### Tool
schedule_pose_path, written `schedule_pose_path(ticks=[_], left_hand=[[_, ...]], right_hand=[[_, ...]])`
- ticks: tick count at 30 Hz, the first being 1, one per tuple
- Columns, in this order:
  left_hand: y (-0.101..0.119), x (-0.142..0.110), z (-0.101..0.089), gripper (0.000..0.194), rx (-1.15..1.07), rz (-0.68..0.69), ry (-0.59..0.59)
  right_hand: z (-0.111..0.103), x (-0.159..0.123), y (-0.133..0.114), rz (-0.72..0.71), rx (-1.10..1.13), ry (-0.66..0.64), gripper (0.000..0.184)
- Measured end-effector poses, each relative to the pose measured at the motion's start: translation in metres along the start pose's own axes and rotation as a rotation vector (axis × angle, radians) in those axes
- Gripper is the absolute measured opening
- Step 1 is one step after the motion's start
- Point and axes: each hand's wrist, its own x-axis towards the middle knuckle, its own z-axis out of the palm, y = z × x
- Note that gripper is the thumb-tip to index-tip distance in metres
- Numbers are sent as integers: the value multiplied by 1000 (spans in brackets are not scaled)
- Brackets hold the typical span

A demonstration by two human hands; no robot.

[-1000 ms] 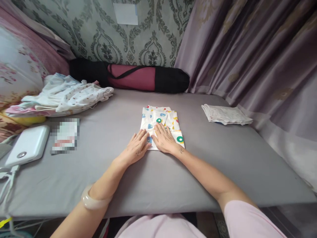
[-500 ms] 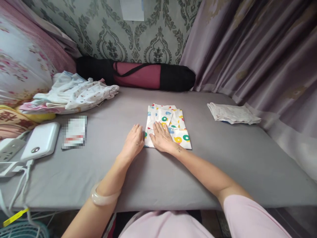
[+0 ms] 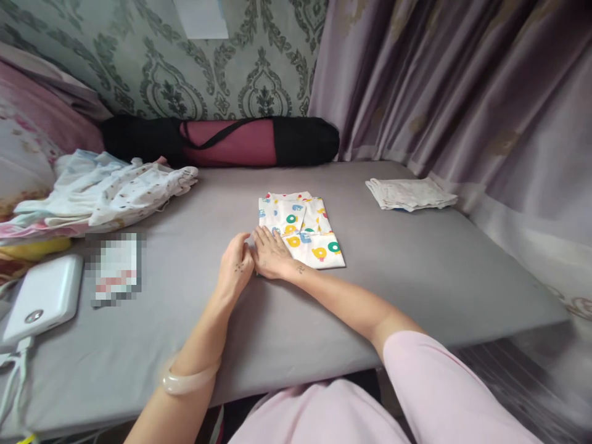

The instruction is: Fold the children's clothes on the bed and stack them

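A folded white garment (image 3: 305, 250) printed with yellow, green, blue and red figures lies flat on the grey-covered surface. My right hand (image 3: 272, 251) rests palm down across its lower left part, fingers stretched out. Close against it, my left hand (image 3: 237, 265) is closed at the garment's left edge, fingers curled and apparently pinching that edge; the fingertips are partly hidden. A pale bangle (image 3: 189, 382) circles my left forearm.
A folded whitish cloth stack (image 3: 411, 194) lies at the right by the curtain (image 3: 393, 80). Loose clothes (image 3: 111, 191) are heaped at the left. Nearer are a blurred-out packet (image 3: 116, 268) and a white power bank (image 3: 46, 299) with cables. A black-and-maroon long bag (image 3: 226, 142) lies along the wall.
My right hand has slid left over the garment to its left edge, beside my left hand. My left hand stays at that edge. The camera view has turned to the right.
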Motion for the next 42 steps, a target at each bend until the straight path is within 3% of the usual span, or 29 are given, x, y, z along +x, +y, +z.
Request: schedule_pose_path(ticks=[5,9,15,22,25,30,42], left_hand=[[-1,-4,5,36,10,64,-79],[-4,-1,21,39,96,239,-133],[21,13,53,49,348,362,-364],[21,9,76,51,495,336,-264],[20,5,76,53,562,333,-243],[27,3,69,58,655,287,-307],[18,0,62,67,667,310,-307]], right_hand=[[-36,-20,23,16,31,57,60],[-54,-45,57,30,-89,62,60],[-50,-57,85,-76,-178,-3,61],[-40,-59,85,-118,-166,42,59],[-40,-61,86,-112,-142,80,58],[-44,-64,88,-80,-89,92,55],[-41,-70,99,91,-106,165,60]])
